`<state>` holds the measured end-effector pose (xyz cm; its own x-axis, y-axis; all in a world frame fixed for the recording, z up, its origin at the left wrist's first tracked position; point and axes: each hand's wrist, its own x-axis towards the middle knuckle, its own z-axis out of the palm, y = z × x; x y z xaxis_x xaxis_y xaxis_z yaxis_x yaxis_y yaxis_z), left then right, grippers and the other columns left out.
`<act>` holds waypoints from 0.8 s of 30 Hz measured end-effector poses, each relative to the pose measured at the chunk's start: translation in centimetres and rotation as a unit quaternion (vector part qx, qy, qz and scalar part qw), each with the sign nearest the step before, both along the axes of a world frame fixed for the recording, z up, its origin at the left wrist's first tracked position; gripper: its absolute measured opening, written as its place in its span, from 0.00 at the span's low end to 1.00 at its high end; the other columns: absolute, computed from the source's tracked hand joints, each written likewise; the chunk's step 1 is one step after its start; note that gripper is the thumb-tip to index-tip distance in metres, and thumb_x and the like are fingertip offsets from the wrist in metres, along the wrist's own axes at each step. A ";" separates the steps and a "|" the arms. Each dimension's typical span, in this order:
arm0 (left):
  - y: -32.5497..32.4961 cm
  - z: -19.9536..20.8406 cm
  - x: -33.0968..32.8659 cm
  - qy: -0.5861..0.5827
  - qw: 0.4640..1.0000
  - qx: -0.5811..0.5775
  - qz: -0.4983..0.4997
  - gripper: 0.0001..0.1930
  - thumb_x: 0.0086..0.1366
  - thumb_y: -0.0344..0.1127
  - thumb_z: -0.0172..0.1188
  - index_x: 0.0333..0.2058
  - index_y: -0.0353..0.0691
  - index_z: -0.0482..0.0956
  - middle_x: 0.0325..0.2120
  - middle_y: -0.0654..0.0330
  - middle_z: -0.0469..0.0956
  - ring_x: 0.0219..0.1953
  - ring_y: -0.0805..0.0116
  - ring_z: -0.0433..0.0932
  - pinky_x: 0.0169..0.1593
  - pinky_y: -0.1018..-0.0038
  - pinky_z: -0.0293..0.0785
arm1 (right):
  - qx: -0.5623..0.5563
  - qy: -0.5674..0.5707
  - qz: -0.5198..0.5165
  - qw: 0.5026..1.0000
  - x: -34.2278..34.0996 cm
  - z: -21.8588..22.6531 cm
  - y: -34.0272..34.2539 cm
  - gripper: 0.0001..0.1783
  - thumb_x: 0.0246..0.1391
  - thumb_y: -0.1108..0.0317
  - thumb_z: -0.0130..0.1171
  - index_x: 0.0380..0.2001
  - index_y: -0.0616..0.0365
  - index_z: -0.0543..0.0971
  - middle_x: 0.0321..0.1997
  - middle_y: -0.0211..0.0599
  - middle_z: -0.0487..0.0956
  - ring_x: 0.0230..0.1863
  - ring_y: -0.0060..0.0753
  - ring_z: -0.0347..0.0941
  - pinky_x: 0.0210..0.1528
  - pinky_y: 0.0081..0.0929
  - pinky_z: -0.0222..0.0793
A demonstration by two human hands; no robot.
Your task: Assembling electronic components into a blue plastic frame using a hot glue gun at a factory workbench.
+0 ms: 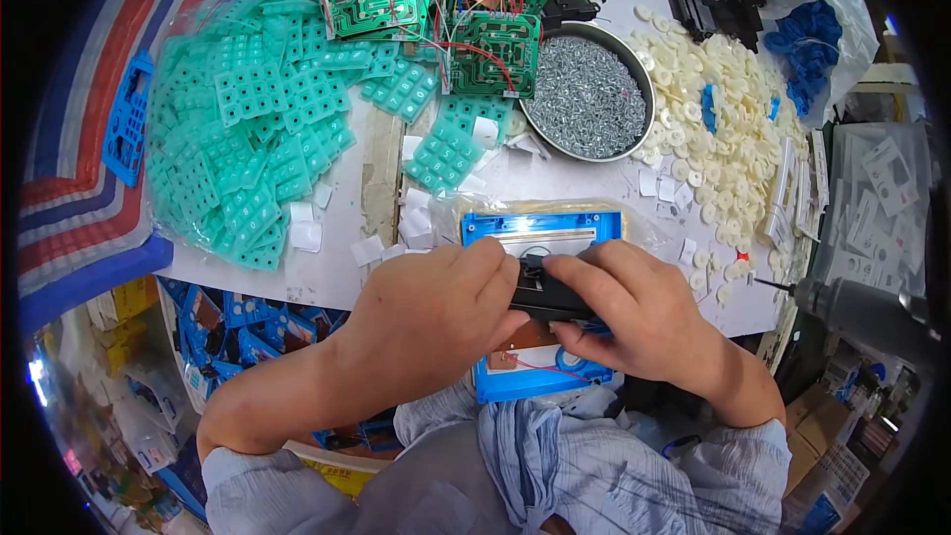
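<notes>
Both my hands meet over a blue plastic casing (610,226) at the near edge of the table. A black plastic part (551,306), long and rounded, sits between them above the middle of the casing. My left hand (436,299) grips its left end with closed fingers. My right hand (639,307) holds the right end, thumb underneath and fingertips pressed on a small dark piece on top. Below the hands, a brown board and a thin red wire (543,367) show inside the casing. The hands hide much of the black part.
Turquoise rubber keypads (253,129) heap at the left. Wired green circuit boards (490,54) lie at the back beside a round tin of screws (589,94). Cream plastic discs (693,129) spread to the right, near a power screwdriver (862,312). More blue casings (248,312) fill a space below the table's left edge.
</notes>
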<state>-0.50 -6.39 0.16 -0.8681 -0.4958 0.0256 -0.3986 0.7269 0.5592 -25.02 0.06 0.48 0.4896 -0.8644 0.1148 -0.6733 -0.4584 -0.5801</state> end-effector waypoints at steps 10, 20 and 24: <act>-0.3 -0.6 0.1 0.088 0.988 0.116 0.057 0.15 0.61 0.34 0.70 0.45 0.36 0.81 0.35 0.56 0.77 0.32 0.57 0.80 0.32 0.66 0.76 | 0.029 0.024 0.009 0.999 -0.1 0.5 -0.1 0.29 0.46 0.67 0.69 0.54 0.59 0.75 0.37 0.37 0.71 0.35 0.40 0.76 0.30 0.33 0.74; -2.2 -0.2 -0.8 0.137 0.963 0.218 0.079 0.05 0.62 0.27 0.69 0.35 0.36 0.82 0.29 0.59 0.76 0.27 0.68 0.74 0.28 0.73 0.67 | 0.030 0.029 0.007 0.999 -0.2 0.7 0.0 0.30 0.45 0.65 0.71 0.53 0.59 0.75 0.37 0.37 0.71 0.36 0.39 0.76 0.30 0.33 0.75; -2.3 -0.5 -0.8 0.158 0.954 0.236 0.093 0.05 0.62 0.26 0.68 0.36 0.35 0.82 0.29 0.60 0.76 0.26 0.71 0.73 0.28 0.75 0.65 | 0.010 0.045 -0.013 0.999 -0.3 1.2 -0.3 0.29 0.44 0.63 0.72 0.52 0.58 0.77 0.39 0.36 0.74 0.38 0.39 0.75 0.30 0.32 0.74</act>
